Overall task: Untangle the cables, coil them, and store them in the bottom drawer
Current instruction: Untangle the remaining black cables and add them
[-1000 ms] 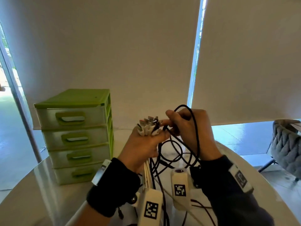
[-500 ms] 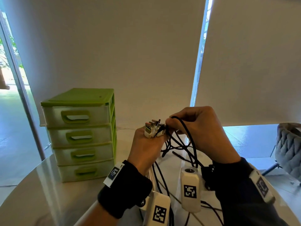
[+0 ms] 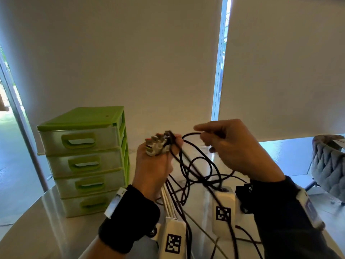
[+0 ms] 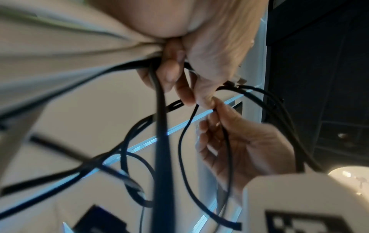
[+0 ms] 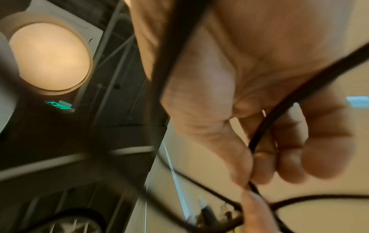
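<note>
My left hand (image 3: 158,161) is raised above the table and grips a bundle of cable ends, the white and black plugs (image 3: 157,143) sticking up out of the fist. White cables (image 3: 169,204) and black cables (image 3: 197,172) hang from it in tangled loops down to the table. My right hand (image 3: 229,146) is just right of it and pinches one black cable (image 5: 257,138) between thumb and fingers, a short arc running back to the plugs. In the left wrist view the left fingers (image 4: 169,74) curl round the cables. The green drawer unit (image 3: 87,157) stands to the left, all drawers closed, bottom drawer (image 3: 89,204) lowest.
A round pale table (image 3: 37,227) carries the drawer unit and the loose cable loops. White tagged camera housings (image 3: 223,208) sit under my wrists. A grey tufted chair (image 3: 330,165) stands at the right, beyond the table. Roller blinds cover the windows behind.
My right hand has pulled rightward away from the plug bundle, drawing one black cable out into an arc. The left hand keeps its grip on the bundle.
</note>
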### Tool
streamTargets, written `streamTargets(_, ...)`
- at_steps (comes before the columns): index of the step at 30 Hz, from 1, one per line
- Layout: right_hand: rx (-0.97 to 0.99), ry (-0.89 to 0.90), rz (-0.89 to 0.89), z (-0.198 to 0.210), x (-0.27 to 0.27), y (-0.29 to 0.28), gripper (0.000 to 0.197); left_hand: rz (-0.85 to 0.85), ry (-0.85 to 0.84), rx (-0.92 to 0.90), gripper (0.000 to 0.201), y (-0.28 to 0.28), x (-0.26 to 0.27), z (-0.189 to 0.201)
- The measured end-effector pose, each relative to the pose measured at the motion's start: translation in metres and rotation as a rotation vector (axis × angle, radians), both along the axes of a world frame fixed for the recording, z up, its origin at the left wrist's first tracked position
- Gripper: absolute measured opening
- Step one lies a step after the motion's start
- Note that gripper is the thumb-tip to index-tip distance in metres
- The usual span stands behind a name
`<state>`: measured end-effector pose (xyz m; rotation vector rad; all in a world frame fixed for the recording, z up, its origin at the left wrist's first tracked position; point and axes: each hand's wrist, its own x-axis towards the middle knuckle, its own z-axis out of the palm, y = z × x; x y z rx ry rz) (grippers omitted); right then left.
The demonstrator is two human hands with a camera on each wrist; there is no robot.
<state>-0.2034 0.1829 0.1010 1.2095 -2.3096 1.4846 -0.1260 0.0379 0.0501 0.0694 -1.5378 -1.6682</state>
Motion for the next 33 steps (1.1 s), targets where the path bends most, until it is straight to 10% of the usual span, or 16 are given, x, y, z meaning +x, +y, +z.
streamTargets(7,-0.257,-0.003,-0.401,-0.020,-0.067,0.028,0.023,-0.041,0.085,0.190,0.031,-0.021,0.011,0.011)
streamTargets(21,0.321,-0.266,-0.931,-0.117,-0.140,0.048,0.019,0.096,0.302,0.276,0.024,-0.041,0.028,0.036)
streamTargets(26,0.232,-0.201,-0.669,-0.098,-0.133,0.036,0.014,0.093,0.264,0.152,0.020,-0.034,0.032,0.038)
streamTargets(29,0.007,-0.201,-0.152,-0.057,-0.089,0.014,0.018,0.083,0.229,0.102,0.007,-0.029,0.026,0.031)
streamTargets(33,0.479,-0.167,0.381,-0.048,-0.023,-0.031,0.041,0.056,0.165,0.056,0.006,-0.026,0.023,0.026)
